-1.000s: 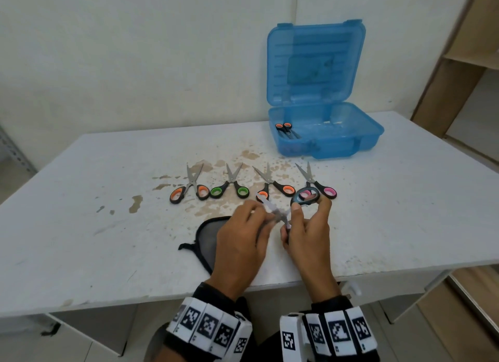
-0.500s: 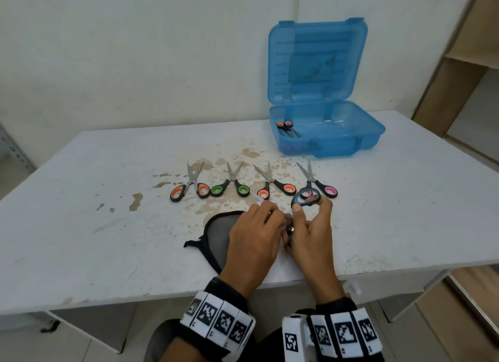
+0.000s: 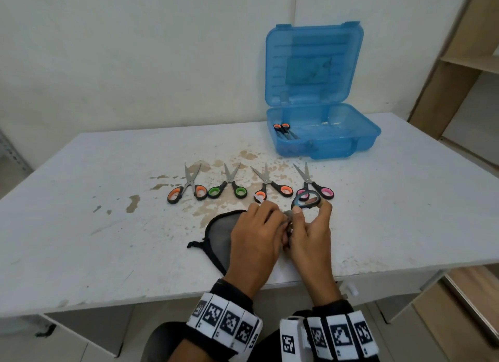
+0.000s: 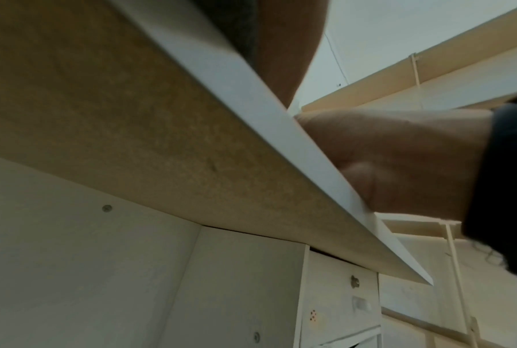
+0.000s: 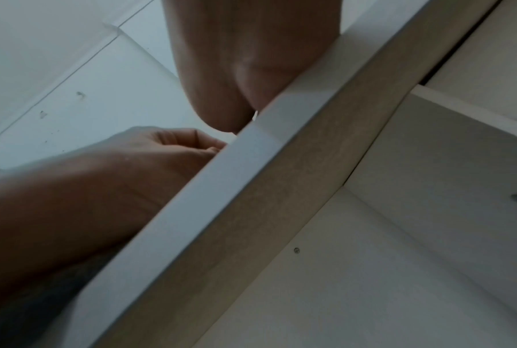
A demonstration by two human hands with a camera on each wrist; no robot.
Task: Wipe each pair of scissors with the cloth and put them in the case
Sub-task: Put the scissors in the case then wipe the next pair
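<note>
The head camera looks down over the worn white table; both wrist cameras peer up from under its front edge.

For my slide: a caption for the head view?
Both hands wipe blue-handled scissors; four pairs wait.

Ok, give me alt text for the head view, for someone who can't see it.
Both hands meet at the table's near edge: the right hand holds blue-handled scissors while the left hand grips a cloth on their blades. Four more scissors lie in a row beyond, and an open blue case holds one orange-handled pair.
</note>
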